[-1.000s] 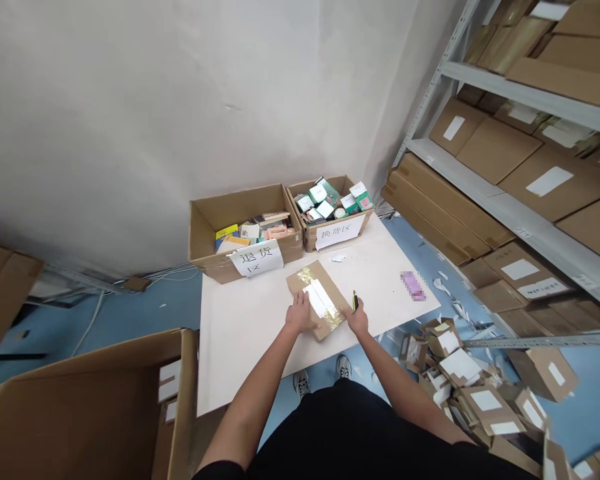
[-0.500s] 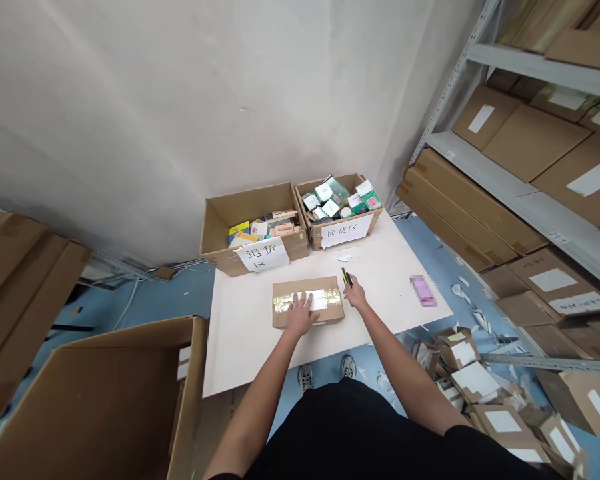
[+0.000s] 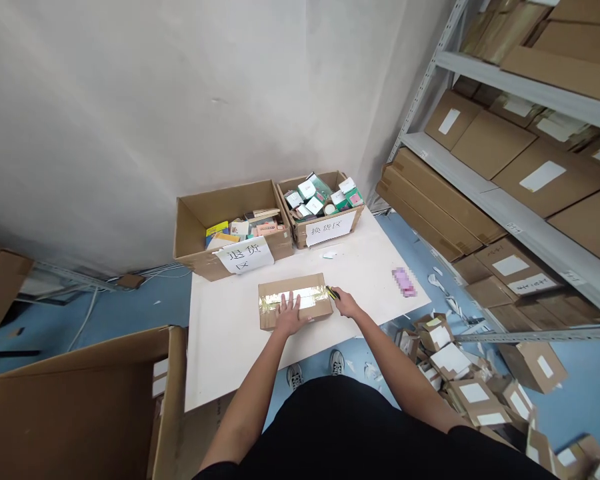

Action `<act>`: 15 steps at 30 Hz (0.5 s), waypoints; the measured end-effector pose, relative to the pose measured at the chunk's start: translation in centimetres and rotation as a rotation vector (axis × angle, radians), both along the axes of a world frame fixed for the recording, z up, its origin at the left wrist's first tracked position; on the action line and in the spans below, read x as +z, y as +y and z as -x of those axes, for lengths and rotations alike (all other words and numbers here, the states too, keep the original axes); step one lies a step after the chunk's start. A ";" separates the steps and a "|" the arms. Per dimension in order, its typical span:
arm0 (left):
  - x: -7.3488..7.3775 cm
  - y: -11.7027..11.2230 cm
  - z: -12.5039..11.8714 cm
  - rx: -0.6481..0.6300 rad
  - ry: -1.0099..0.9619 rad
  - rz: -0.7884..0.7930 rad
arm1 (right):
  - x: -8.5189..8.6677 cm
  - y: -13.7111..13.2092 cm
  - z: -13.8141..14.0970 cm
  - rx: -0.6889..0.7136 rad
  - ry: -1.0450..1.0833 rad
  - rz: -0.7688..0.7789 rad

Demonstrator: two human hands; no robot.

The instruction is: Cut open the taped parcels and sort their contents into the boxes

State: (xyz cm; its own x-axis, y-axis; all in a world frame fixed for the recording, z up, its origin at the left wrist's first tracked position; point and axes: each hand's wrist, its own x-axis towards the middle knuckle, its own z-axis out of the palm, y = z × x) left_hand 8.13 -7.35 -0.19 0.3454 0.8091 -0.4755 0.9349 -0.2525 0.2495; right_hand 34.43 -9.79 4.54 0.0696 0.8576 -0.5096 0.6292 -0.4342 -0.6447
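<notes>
A taped cardboard box (image 3: 268, 316) with a white label lies on the white table (image 3: 220, 347) in front of me. My left hand (image 3: 289, 317) rests flat on its top, fingers spread over the tape and label. In my right hand (image 3: 347, 304) is a black and yellow box cutter (image 3: 334, 293). Its tip points left and meets the right end of the box, by the tape's end. Whether the blade has entered the tape is too small to tell.
Two open cartons with handwritten signs, a left one (image 3: 190, 265) and a right one (image 3: 300, 239), hold small packages at the table's back. A pink pixelated item (image 3: 404, 282) lies at right. A large open carton (image 3: 177, 367) stands left; shelves (image 3: 480, 170) and discarded boxes (image 3: 450, 360) are right.
The box cutter has swung from pointing up beside the box to touching its right end. My left hand stays on the box. The whole view has shifted slightly to the right.
</notes>
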 end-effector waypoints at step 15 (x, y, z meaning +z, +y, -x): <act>-0.6 -0.3 0.0 0.014 -0.041 -0.016 | -0.8 -2.6 -1.5 -0.080 0.210 0.030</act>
